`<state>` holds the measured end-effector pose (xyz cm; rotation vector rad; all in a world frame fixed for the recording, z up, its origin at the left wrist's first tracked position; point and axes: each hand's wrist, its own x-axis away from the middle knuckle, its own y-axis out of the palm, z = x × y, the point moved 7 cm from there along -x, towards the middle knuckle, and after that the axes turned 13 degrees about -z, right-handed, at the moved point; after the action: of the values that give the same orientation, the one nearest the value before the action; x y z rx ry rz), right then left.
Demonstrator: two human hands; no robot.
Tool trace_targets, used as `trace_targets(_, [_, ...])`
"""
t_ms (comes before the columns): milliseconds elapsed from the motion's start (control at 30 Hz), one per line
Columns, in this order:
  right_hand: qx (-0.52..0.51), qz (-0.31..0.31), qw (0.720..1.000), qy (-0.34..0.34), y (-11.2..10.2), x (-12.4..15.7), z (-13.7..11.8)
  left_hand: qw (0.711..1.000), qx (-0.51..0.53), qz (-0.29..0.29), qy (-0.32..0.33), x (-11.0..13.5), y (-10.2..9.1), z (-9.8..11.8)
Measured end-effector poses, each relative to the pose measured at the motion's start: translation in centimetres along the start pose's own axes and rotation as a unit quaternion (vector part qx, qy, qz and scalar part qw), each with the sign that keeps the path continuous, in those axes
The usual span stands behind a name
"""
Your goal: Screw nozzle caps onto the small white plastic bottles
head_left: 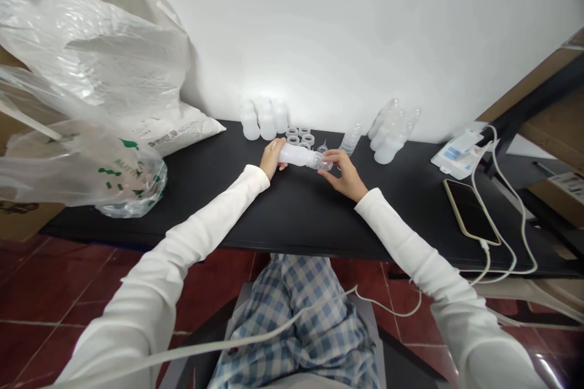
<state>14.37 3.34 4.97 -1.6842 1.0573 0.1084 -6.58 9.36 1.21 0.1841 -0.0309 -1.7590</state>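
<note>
My left hand (pixel 271 159) is wrapped round the white body of a small baby bottle (pixel 294 155), which lies on its side in the air just over the table. The fingers of my right hand (pixel 345 176) pinch the clear dome cap (pixel 325 164) at the bottle's right end. Whether the cap is fully seated I cannot tell. Behind the bottle lie several translucent rings (pixel 292 132), partly hidden by it. A stack of nested clear caps (pixel 351 137) leans beyond my right hand. A small clear nipple-like piece (pixel 322 148) shows beside the rings.
Uncapped white bottles (pixel 267 124) stand at the back left by the wall, capped bottles (pixel 387 144) at the back right. A large plastic sack (pixel 100 55) and a bag (pixel 123 170) crowd the left. A phone (pixel 472 211), cables and a white device (pixel 457 155) occupy the right.
</note>
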Motion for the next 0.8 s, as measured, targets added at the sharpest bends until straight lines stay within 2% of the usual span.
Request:
trace_targets(133, [0.097, -0.046, 0.994, -0.032, 0.4, 0.3, 0.3, 0.997, -0.029, -0.036, -0.055, 0.1, 0.3, -0.1])
trace_targets(233, [0.170, -0.084, 0.979, -0.080, 1.0, 0.7, -0.2, 0.991, -0.047, -0.073, -0.102, 0.3, 0.7, -0.1])
trace_targets(367, [0.226, -0.090, 0.964, -0.107, 1.2, 0.9, -0.8, 0.981, -0.058, -0.105, -0.153, 0.5, 1.1, -0.2])
trace_targets(600, [0.275, -0.075, 0.951, -0.123, 1.0, 0.8, -1.3, 0.990, -0.008, -0.066, -0.123, 0.8, 1.3, 0.0])
trace_targets(700, [0.226, -0.100, 0.964, -0.094, 1.0, 0.9, -0.5, 0.993, 0.005, -0.058, -0.103, 1.0, 1.4, 0.2])
trace_targets(800, [0.134, -0.107, 0.984, -0.055, 0.9, 1.0, 0.5, 0.996, 0.007, -0.058, -0.071, 1.1, 1.4, 0.6])
